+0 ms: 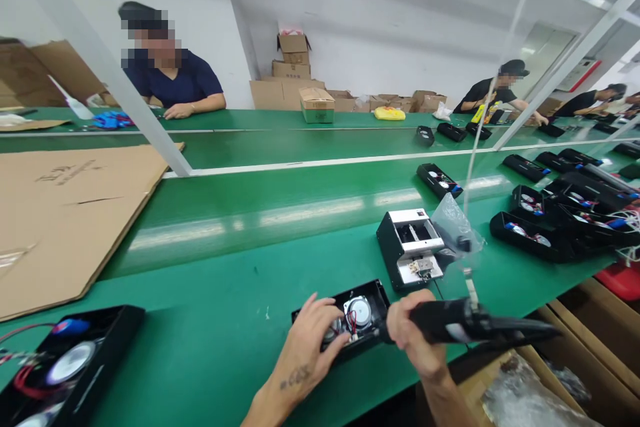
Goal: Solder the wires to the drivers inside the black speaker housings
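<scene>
A black speaker box (376, 293) lies open on the green bench in front of me, with a round speaker (359, 311) and red wires inside it. My left hand (316, 333) is over the box's left end, its curved fingers gripping there and partly covering the inside. In my right hand (417, 333) is a black electric screwdriver (450, 321), held roughly level with its tip at the box's right end. A strap and cord rise from the tool. Just behind stands a black-and-white screw feeder (410, 247).
Another open speaker box (75, 360) sits at the lower left, below flat cardboard (75, 213). Several black boxes (530, 237) are piled on the right. A clear plastic bag (455, 227) is beside the feeder. Cartons (530, 380) stand lower right. Co-workers (175, 83) sit across the belt.
</scene>
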The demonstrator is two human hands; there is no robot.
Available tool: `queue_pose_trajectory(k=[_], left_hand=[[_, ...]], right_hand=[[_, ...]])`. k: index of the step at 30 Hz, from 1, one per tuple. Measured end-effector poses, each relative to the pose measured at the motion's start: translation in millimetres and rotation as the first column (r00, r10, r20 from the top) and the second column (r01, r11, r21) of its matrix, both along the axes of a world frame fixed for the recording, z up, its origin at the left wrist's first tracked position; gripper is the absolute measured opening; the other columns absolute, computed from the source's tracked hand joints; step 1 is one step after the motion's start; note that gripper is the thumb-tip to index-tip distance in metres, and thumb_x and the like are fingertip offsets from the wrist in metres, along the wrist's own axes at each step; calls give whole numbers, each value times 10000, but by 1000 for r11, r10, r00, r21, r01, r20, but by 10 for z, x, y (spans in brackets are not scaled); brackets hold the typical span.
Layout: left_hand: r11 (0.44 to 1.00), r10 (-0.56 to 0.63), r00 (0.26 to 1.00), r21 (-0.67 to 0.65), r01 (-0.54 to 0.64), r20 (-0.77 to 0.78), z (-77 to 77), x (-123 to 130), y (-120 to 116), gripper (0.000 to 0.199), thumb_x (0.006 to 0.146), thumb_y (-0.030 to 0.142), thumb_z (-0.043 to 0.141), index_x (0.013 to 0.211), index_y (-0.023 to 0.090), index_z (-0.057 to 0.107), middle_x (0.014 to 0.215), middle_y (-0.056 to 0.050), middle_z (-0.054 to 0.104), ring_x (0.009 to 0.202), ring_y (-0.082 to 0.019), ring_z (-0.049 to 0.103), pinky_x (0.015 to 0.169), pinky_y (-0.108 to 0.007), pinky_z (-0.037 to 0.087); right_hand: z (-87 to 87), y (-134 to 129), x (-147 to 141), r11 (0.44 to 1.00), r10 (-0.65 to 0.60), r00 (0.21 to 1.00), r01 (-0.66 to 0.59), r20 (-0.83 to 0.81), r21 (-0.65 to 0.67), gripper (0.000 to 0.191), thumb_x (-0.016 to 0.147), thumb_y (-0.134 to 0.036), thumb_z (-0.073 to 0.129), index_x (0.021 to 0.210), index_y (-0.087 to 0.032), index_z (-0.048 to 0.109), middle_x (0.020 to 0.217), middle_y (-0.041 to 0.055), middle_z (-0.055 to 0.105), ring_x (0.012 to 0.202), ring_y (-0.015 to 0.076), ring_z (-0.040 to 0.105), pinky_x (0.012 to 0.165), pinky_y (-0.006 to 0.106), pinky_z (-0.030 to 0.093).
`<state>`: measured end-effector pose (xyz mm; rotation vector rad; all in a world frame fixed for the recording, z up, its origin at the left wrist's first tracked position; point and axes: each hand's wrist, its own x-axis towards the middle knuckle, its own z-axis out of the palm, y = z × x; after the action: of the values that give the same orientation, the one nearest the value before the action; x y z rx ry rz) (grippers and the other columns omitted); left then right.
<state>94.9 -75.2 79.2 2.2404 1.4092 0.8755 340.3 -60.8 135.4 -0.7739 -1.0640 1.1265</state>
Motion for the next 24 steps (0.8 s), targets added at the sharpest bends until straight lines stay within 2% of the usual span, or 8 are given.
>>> queue_pose_trajectory(k=[3,6,9,11,12,14,17,24], left_hand=[[976,62,997,-213,-52,42,53,-335,171,360,1064,453,606,1372,274,663,1376,-84,750,1308,-283,687,1230,-524,478],[945,-4,999,-326,20,52,68,-533,347,322,1019,453,633,1284,316,753,1236,-24,822,1121,-250,768,1009,-378,607],[906,-40,994,-417,77,97,46,-586,540,301,1005,485,610,1146,333,828,1098,37,856,1014,-229,792,917,-318,613],[881,-2,990,-468,69,142,11,-632,710,333,994,531,618,1052,304,855,1020,39,862,966,-236,799,885,-312,616],[872,41,985,-488,46,165,-10,-676,815,347,977,552,643,1016,285,859,994,32,863,951,-244,802,880,-319,619],[858,178,961,-511,-46,213,-48,-803,1069,381,958,574,691,1032,236,848,1017,-8,861,969,-264,804,914,-365,623],[820,439,850,-517,-246,291,-61,-1019,1540,429,1010,555,700,1184,169,770,1165,-85,818,1050,-268,782,990,-468,615],[702,713,504,-503,-505,488,107,-1202,2422,396,1045,447,714,1341,189,668,1387,-108,682,1205,-289,698,1035,-524,604]], right_hand=[[111,154,302,989,-146,988,146,-52,-12,209,978,-419,771,1053,-304,613,547,-108,430,422,118,419,463,265,395],[-22,323,603,950,-279,956,288,85,-118,386,866,-403,905,1102,-256,637,609,-83,554,463,135,503,486,280,440],[-413,395,779,896,-343,852,423,397,-135,598,766,-499,943,1212,-224,655,1015,81,766,913,307,744,837,443,612],[-764,366,817,882,-362,826,454,432,-128,806,785,-536,900,1458,-274,543,1428,146,661,1271,394,664,1057,547,557],[-947,336,818,862,-403,809,492,429,-119,816,780,-566,881,1460,-276,535,1450,158,636,1288,418,649,1064,578,550],[-1281,267,791,785,-519,744,610,421,-111,762,753,-638,853,1359,-259,589,1324,170,676,1183,443,682,993,610,567],[-1582,204,714,754,-563,717,649,410,-99,670,751,-668,833,1243,-251,652,1096,131,722,953,400,723,815,546,616],[-1563,236,532,741,-542,610,671,578,-13,683,875,-818,624,1196,-220,701,1018,108,758,798,293,713,711,413,589]])
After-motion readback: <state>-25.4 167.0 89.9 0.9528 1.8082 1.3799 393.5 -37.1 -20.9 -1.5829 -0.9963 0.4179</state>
